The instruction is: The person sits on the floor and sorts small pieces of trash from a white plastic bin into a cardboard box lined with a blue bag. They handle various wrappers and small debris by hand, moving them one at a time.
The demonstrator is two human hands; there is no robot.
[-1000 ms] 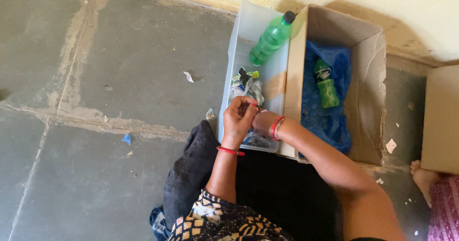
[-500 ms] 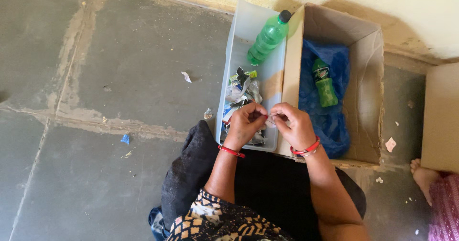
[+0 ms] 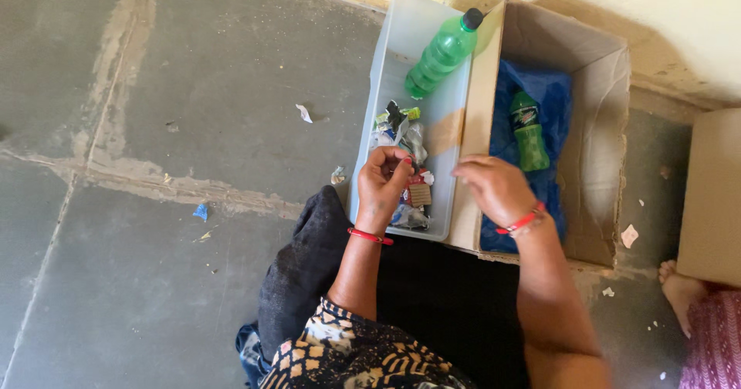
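My left hand [image 3: 384,179] is over the near end of a translucent plastic bin [image 3: 401,42], its fingers pinched on a small brown and red scrap of wrapper [image 3: 419,194] that hangs below them. My right hand [image 3: 494,188] hovers with curled fingers over the near left wall of an open cardboard box [image 3: 594,126]; whether it holds anything is hidden. Crumpled wrappers [image 3: 397,126] lie in the bin, and a green plastic bottle [image 3: 441,53] lies at its far end. Inside the box a smaller green bottle [image 3: 529,134] rests on a blue plastic bag [image 3: 552,88].
Another cardboard box [image 3: 710,196] stands at the right edge, with another person's bare foot [image 3: 675,281] beside it. Small paper scraps [image 3: 304,113] and a blue bit [image 3: 201,211] lie on the grey stone floor. A pale wall runs behind the containers.
My hands were together over the bin, both pinching a small scrap. They have parted: the right hand moved right over the cardboard box, and the left stayed over the bin with the scrap.
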